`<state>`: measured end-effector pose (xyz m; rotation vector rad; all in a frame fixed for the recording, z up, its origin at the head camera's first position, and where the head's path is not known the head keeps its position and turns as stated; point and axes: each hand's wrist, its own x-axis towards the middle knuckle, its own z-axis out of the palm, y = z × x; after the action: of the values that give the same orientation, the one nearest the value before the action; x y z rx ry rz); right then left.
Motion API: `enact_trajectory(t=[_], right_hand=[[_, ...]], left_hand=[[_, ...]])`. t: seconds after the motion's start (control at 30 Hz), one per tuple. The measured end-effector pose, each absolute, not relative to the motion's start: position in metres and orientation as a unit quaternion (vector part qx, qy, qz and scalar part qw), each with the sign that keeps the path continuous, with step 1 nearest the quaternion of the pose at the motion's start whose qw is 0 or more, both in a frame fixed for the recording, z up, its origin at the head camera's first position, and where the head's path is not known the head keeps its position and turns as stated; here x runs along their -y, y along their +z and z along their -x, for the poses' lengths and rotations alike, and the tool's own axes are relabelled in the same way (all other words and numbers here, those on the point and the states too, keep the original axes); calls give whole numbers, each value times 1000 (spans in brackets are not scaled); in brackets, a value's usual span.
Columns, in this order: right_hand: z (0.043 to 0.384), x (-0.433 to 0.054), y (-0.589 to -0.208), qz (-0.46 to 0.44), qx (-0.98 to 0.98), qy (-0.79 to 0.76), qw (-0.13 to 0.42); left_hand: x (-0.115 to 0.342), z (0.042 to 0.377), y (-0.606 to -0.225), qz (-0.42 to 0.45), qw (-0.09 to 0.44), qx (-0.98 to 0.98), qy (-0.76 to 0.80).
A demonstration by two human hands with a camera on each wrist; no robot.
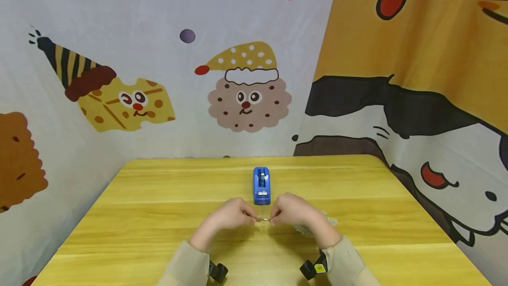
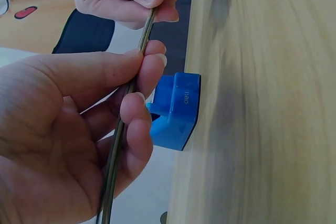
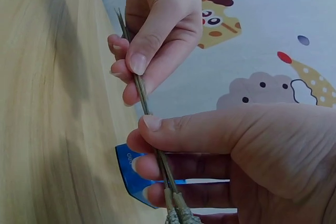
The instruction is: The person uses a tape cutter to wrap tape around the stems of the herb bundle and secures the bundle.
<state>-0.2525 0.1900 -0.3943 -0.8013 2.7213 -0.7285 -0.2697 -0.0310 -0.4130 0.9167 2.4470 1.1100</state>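
Both hands pinch one bundle of thin greenish-brown stems (image 1: 263,220) (image 2: 116,150) (image 3: 140,88), held crosswise over the wooden table. My left hand (image 1: 233,213) (image 2: 52,103) grips it between thumb and fingers, with the thin cut ends poking out past that hand in the right wrist view. Close beside it, my right hand (image 1: 295,210) (image 3: 210,135) pinches the stems nearer the pale, textured flower heads (image 3: 181,213). In the head view those flower heads (image 1: 303,230) are partly hidden by the right forearm. Directly beyond the hands stands a blue tape dispenser (image 1: 262,197) (image 2: 184,106) (image 3: 134,177).
The light wooden table (image 1: 158,189) extends to both sides and behind the dispenser. A cloth backdrop (image 1: 158,12) printed with cartoon food and animals hangs at its far edge and along the right. Black wrist cameras (image 1: 217,272) sit under the sleeves.
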Motion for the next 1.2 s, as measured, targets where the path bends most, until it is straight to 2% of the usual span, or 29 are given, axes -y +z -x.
enact_trajectory(t=[0.33,0.77,1.2], right_hand=[[258,-190,-405,283,-921,-249,98],[258,-191,-407,275,-924,-249,88],[257,-192,-401,282,-918,-259,103]], left_hand=[[30,270,-419,-287,170,-850,407],[29,269,-421,-305,215,-827,420],[31,274,-421,-333,182,-834,401]])
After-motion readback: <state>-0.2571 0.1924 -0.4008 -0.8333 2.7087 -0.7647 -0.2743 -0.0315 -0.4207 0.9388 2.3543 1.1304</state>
